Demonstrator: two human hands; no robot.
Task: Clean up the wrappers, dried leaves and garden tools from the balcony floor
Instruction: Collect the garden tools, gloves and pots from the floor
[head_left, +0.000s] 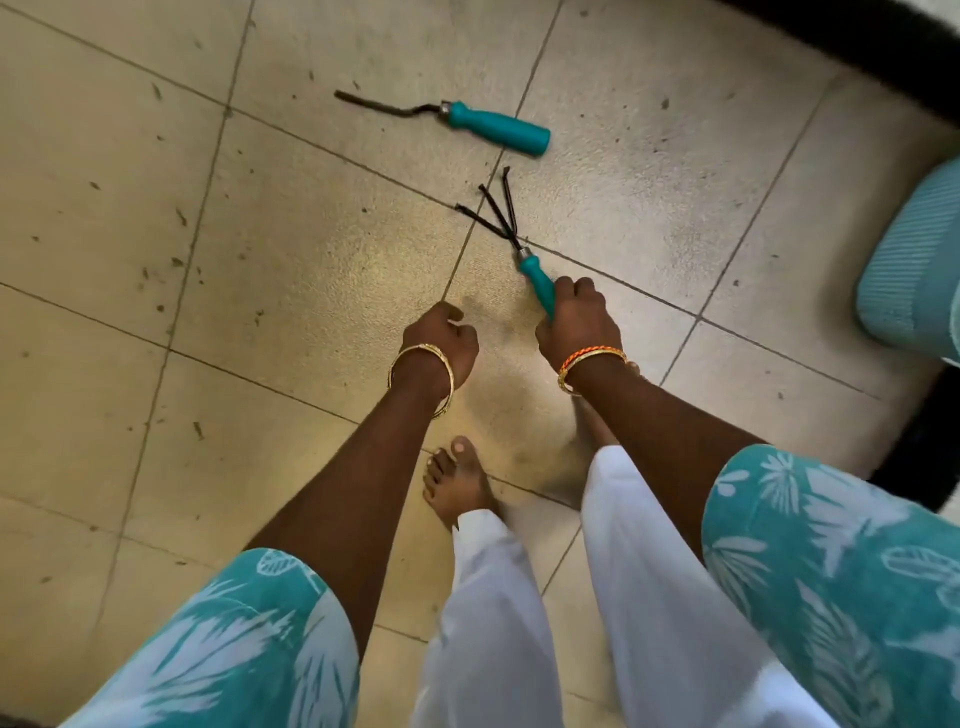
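Right hand (579, 317) around hand rake (511, 244) handle

The floor (311, 291) is laid with pale beige square tiles, separated by dark grout lines that run diagonally across the view. The tile surface is dull and stained, with a darker smudge near the centre. Small dark leaf bits (181, 216) are scattered over the tiles, most densely on the left side. A weeder (457, 118) with a teal handle and a thin, bent dark metal blade lies flat on the tiles near the top, its handle end close to a grout line. Two bare feet (460, 480) stand on the tiles near the centre. At the right edge, a teal ribbed container (914, 280) rests on the floor.
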